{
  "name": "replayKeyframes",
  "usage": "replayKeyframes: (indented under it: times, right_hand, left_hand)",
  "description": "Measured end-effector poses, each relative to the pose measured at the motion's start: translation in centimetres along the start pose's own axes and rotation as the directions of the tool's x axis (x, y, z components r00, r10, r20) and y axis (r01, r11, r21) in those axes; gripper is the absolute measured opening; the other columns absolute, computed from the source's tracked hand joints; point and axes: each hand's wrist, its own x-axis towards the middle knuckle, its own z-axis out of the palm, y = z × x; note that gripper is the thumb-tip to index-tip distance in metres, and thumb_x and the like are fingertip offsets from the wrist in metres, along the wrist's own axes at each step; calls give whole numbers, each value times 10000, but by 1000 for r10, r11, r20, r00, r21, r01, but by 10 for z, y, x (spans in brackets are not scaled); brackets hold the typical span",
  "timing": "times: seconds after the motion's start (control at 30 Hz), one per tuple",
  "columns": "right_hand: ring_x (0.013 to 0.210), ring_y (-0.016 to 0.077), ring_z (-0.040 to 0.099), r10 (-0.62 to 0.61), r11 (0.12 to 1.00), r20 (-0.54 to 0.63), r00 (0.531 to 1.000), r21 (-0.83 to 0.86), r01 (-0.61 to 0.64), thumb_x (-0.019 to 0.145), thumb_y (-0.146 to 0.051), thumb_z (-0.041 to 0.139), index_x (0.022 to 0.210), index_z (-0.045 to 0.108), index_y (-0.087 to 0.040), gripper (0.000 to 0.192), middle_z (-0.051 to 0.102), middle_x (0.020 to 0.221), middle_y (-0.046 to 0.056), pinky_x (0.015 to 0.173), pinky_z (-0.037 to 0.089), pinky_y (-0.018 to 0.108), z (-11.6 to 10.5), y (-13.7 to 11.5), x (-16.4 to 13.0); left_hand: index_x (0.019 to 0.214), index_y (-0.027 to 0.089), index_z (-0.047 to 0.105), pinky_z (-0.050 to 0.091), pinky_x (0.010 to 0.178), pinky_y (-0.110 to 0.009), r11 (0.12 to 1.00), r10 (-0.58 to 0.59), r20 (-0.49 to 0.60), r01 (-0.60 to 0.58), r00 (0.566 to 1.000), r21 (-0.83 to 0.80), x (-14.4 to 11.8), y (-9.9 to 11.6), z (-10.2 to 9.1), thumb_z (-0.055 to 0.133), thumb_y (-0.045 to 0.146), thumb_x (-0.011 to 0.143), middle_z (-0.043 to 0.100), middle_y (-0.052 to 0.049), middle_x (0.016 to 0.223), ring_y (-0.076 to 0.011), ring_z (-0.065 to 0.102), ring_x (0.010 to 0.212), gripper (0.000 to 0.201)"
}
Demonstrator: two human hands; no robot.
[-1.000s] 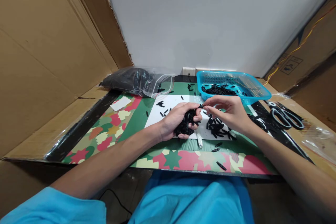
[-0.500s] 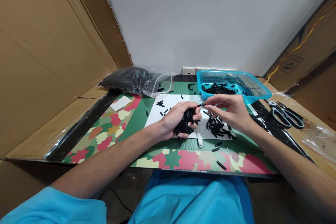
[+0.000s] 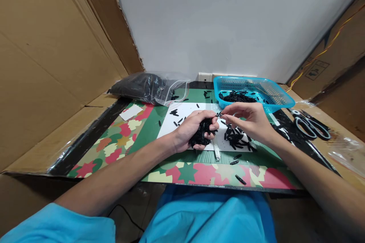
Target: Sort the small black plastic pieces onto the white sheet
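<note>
My left hand (image 3: 191, 129) is closed round a clump of small black elongated pieces (image 3: 202, 135), which poke out between its fingers. At its thumb and forefinger, the fingertips of my right hand (image 3: 248, 118) pinch one slim black piece (image 3: 219, 114). Both hands hover above a white sheet (image 3: 168, 129) on a patterned mat. Under my right hand lies a loose pile of the same black pieces (image 3: 236, 137). What exactly the pieces are I cannot tell. A pale narrow strip (image 3: 217, 151) runs out from below my left hand.
A blue plastic basket (image 3: 256, 80) with more black pieces stands at the back right. A filled zip bag (image 3: 139, 88) lies at the back left. Scissors (image 3: 310, 126) rest on the right. Cardboard walls (image 3: 57, 45) rise at the left, and stray pieces dot the mat (image 3: 154, 131).
The slim piece between the two hands' fingertips has shifted slightly in angle. Both hands stay in nearly the same place.
</note>
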Motion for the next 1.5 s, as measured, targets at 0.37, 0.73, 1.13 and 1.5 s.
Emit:
replayKeyframes:
  times: [0.37, 0.73, 1.13, 1.5]
  right_hand:
    - [651, 141, 668, -20, 1000, -6, 1000, -12, 20, 894, -353, 779, 894, 772, -202, 151, 756, 826, 33, 554, 552, 253, 1, -1, 0]
    - [666, 166, 655, -171, 955, -32, 985, -253, 157, 939, -315, 697, 873, 734, -224, 118, 736, 785, 25, 604, 541, 311, -8, -4, -1]
    - [969, 260, 686, -266, 858, -147, 953, -486, 164, 957, -306, 679, 1007, 732, -262, 86, 750, 1004, 65, 823, 551, 417, -27, 13, 10]
    - [992, 212, 698, -260, 931, 230, 938, -197, 306, 1018, -217, 611, 1113, 751, -264, 176, 744, 1089, 67, 864, 571, 353, 11, -9, -3]
  left_hand:
    - [791, 191, 539, 306, 261, -140, 999, -50, -16, 50, 999, -14, 1, 0, -1, 655, 442, 886, 429, 52, 695, -73, 387, 462, 293]
    - [829, 212, 535, 318, 279, -131, 1000, -11, 34, 11, 999, -3, 0, 0, 0, 639, 354, 865, 425, 45, 758, -82, 417, 506, 179]
    - [812, 209, 557, 298, 283, -128, 993, -110, 76, 114, 991, -43, -2, -1, 0, 570, 551, 915, 409, 30, 744, -92, 390, 502, 357]
    - [776, 178, 584, 265, 265, -144, 935, -354, 113, 355, 928, 12, 3, -4, -4, 572, 816, 813, 421, 24, 711, -84, 360, 474, 639]
